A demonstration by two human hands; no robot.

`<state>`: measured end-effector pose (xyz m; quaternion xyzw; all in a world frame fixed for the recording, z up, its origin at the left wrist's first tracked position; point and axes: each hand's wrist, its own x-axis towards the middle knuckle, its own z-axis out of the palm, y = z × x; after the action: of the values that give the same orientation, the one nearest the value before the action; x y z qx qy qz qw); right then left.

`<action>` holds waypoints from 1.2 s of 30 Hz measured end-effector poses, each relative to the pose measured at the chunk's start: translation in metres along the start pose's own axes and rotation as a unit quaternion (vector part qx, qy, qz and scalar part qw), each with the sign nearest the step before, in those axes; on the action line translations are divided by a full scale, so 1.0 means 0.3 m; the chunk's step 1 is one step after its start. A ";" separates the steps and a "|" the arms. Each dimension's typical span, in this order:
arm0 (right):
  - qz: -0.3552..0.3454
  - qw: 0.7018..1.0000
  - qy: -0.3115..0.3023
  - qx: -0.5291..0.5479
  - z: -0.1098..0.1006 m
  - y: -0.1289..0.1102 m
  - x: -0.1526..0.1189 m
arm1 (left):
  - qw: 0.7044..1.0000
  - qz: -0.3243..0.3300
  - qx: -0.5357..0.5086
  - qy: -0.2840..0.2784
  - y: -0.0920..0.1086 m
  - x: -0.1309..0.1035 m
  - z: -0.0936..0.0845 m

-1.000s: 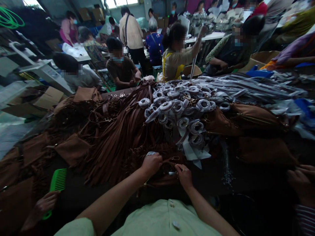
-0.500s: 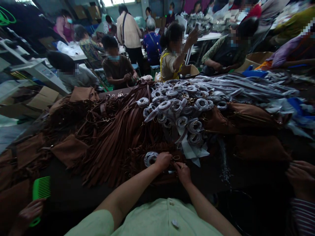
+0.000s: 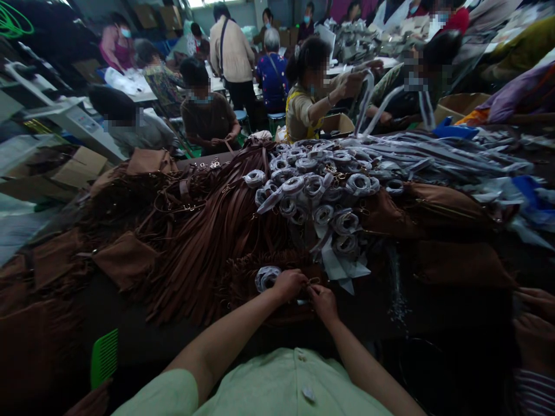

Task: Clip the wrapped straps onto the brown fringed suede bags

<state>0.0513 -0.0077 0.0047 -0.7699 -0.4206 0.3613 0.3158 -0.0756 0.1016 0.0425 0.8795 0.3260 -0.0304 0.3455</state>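
Left hand (image 3: 291, 284) and right hand (image 3: 324, 303) (both extended forward) pinch together on a metal clasp (image 3: 314, 281).

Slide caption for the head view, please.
Left hand and right hand close together at a metal ring, wrapped coil alongside, brown straps heaped beyond.

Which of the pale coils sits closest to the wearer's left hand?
The lone coil right beside the left hand; the other coils lie heaped together farther off.
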 end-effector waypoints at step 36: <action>0.155 0.920 0.112 0.342 -0.192 0.139 -0.024 | 0.877 -0.109 -0.464 0.058 -0.013 0.074 0.126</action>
<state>0.1133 -0.0432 0.0049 -0.7062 -0.1082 0.4388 0.5451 -0.0540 0.0921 0.0053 0.5771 0.4157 0.1378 0.6893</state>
